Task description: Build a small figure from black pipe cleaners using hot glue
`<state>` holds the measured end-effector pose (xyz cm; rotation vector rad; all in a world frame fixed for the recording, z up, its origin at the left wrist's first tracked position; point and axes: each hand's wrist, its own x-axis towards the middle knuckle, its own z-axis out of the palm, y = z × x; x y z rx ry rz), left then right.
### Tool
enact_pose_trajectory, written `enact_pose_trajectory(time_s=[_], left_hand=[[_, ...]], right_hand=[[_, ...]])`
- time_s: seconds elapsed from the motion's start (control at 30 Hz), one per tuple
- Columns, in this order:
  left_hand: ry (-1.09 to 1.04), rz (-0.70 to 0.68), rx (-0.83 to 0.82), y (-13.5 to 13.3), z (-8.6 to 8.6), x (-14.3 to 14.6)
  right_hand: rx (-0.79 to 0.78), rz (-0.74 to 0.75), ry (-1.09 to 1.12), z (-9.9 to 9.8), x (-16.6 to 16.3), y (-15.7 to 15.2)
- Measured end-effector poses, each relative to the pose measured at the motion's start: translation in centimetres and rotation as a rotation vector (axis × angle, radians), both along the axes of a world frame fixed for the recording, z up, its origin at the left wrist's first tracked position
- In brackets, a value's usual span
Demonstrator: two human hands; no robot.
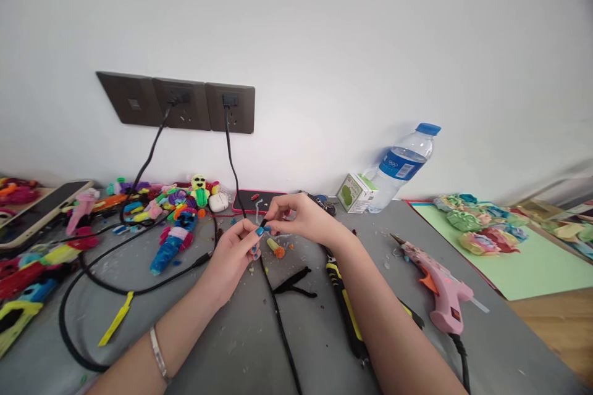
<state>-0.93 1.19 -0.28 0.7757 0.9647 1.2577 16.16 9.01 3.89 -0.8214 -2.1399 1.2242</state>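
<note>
From here the counter (204, 352) looks matt; near its right edge lies a smooth plastic glue gun (447, 302), at its back edge a clear, glossy plastic bottle (401, 165), toward its left edge a fuzzy figure (169, 250).

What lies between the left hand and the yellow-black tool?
In the head view, mainly a black cable, then a forked black piece.

The left forearm (189, 315) slants up from the lower left and the right forearm (389, 308) from the lower right, converging near the middle. The left hand (234, 259), its nails (260, 231) painted blue, presses thumb toward index finger, the others curled. The right hand (299, 219) arches inward, fingertips pinched close beside the left's.
</note>
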Motion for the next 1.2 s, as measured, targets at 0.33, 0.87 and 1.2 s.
enact_pose_trajectory(time_s=[0.33, 0.87, 1.2], left_hand=[[-0.01, -0.005, -0.004, 0.07, -0.15, -0.02], [-0.008, -0.005, -0.031, 0.03, 0.13, 0.02], [0.006, -0.001, -0.03, 0.08, 0.21, 0.13]], right_hand=[[-0.006, 0.015, 0.008, -0.02, 0.02, 0.09], [-0.019, 0.016, 0.005, -0.13, -0.05, 0.1], [-0.019, 0.016, 0.012, -0.09, 0.06, 0.05]])
